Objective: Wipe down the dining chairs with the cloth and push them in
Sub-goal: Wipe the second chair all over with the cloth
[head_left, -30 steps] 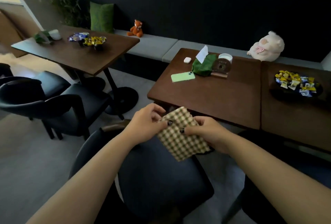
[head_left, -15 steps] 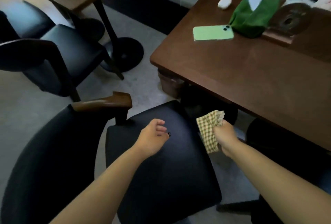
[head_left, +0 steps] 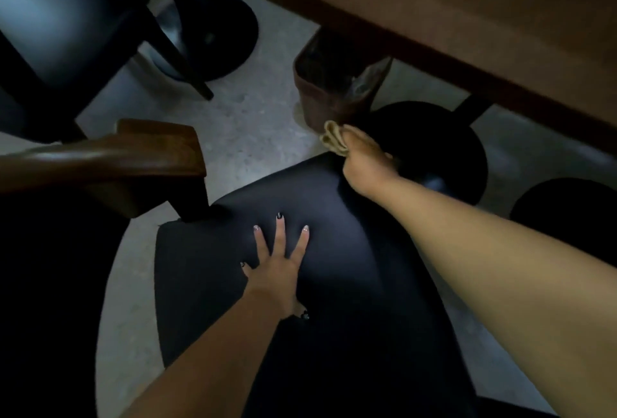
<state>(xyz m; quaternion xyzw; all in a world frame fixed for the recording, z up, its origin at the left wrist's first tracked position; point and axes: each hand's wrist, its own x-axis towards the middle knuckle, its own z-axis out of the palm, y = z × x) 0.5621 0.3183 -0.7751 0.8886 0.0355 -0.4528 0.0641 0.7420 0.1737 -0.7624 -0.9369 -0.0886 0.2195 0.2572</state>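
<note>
A black padded dining chair (head_left: 350, 284) fills the lower middle of the head view, its wooden armrest (head_left: 127, 157) at the left. My left hand (head_left: 277, 267) lies flat on the seat with fingers spread. My right hand (head_left: 364, 160) reaches over the seat's far edge and grips the bunched checked cloth (head_left: 334, 137), which sticks out above the fist.
The brown dining table (head_left: 467, 17) overhangs at the upper right, with a brown bin (head_left: 337, 90) and round black table bases (head_left: 434, 147) beneath it. Another black chair (head_left: 66, 27) stands at the upper left on the grey floor (head_left: 253, 123).
My view has dropped close to the chair seat. My left hand let go of the cloth and came down flat on the seat. My right hand carried the bunched cloth to the seat's far edge.
</note>
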